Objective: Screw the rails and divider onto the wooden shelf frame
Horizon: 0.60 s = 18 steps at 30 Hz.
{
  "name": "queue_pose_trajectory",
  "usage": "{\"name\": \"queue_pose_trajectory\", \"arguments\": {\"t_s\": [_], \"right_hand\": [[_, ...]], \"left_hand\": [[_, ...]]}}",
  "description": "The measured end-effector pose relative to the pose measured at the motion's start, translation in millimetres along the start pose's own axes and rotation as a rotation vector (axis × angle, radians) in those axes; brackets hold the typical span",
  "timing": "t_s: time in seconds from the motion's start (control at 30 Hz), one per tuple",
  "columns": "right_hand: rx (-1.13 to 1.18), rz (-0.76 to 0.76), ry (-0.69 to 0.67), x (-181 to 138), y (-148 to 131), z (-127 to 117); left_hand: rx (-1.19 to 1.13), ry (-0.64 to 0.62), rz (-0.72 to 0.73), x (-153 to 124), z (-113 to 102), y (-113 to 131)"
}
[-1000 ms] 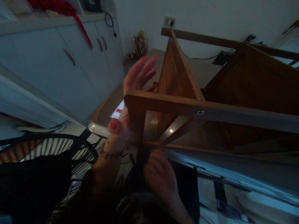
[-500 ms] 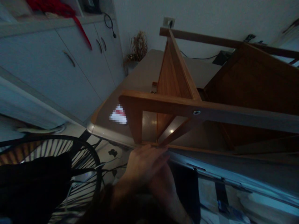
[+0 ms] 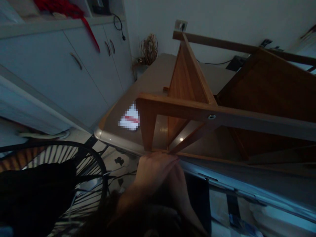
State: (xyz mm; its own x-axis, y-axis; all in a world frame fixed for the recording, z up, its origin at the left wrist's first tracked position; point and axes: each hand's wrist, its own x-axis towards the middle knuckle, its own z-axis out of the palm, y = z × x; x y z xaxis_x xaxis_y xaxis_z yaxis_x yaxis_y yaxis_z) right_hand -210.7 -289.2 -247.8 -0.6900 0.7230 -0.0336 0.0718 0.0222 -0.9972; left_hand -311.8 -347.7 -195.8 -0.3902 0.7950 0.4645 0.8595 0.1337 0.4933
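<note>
Seemingly for rest, the half-curled left hand [image 3: 153,168] is laid over the right hand [image 3: 176,180], openness and grips hidden, at six o'clock.

Brn wood frame [image 3: 229,118], red cloth [image 3: 59,8], blk chair [image 3: 100,161]

No legible text, numbers or signs anywhere.

Just beyond your left hand [image 3: 153,168] and right hand [image 3: 177,186], the shelf unit [image 3: 247,122] rests on the table [image 3: 148,82], reaching to their right; left of them sits the chair [image 3: 99,160] bearing cloth [image 3: 37,187], ahead-left the cabinet [image 3: 49,72], far ahead the dried plant [image 3: 149,49]
</note>
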Motion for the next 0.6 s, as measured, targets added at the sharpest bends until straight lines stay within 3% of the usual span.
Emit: {"name": "queue_pose_trajectory", "arguments": {"t_s": [0.13,0.23,0.37,0.6], "right_hand": [[-0.289,-0.187,-0.011,0.6,-6.7,-11.5],[-0.417,-0.247,0.031,3.2,-5.2,-13.2],[-0.447,-0.256,0.044,6.5,-3.8,-12.9],[-0.420,-0.226,0.050,8.3,-8.9,-13.4]], "left_hand": [[-0.013,-0.039,-0.029,1.2,1.0,0.7],[-0.033,-0.094,-0.074,0.3,0.6,1.0],[-0.088,-0.108,-0.100,0.5,2.4,0.6],[-0.229,-0.016,-0.129,-10.5,14.6,-3.7]]}}
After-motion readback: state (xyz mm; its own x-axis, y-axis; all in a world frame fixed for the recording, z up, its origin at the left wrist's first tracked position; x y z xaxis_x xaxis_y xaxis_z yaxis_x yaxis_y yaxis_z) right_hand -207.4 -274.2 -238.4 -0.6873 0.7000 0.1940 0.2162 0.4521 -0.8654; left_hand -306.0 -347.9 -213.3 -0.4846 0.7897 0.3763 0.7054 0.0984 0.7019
